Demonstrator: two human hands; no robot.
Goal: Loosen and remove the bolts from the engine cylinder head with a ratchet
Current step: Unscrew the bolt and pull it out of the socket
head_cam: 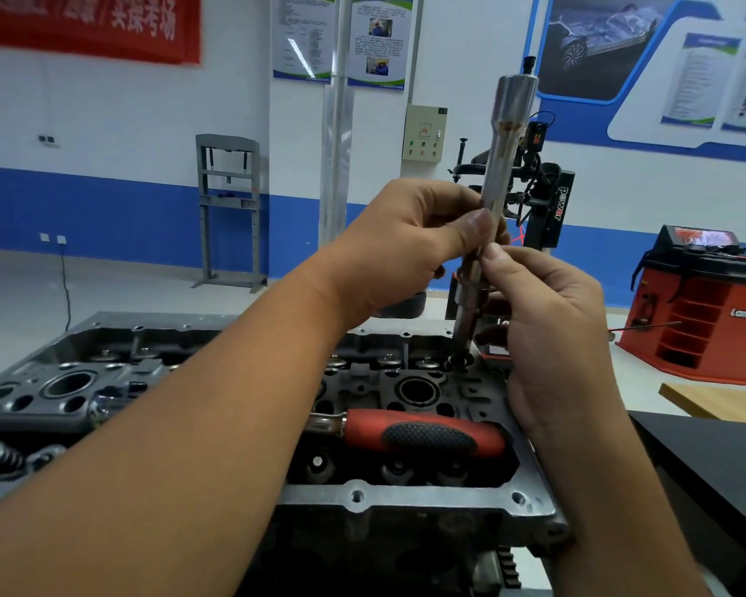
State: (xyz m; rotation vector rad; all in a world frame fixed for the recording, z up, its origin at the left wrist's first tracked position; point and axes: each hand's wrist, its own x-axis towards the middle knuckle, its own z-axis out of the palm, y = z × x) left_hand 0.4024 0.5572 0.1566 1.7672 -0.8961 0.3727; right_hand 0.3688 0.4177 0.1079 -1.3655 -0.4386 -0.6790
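Observation:
The grey engine cylinder head (405,497) lies across the bottom of the view. A steel extension bar with socket (502,157) stands nearly upright over a bolt hole at the head's far right corner. A bolt (466,325) hangs from its lower end, just above the hole. My left hand (410,247) pinches the bar at mid-height. Fingers and thumb of my right hand (548,308) pinch it just below. The ratchet with a red and black handle (423,435) lies flat on the head, held by neither hand.
A black benchtop (715,463) and a wooden surface (715,400) lie to the right. On the floor behind stand a red wheel balancer (703,308), a black tyre machine (548,200) and a grey shop press (229,209). Valve springs (1,458) sit at the left edge.

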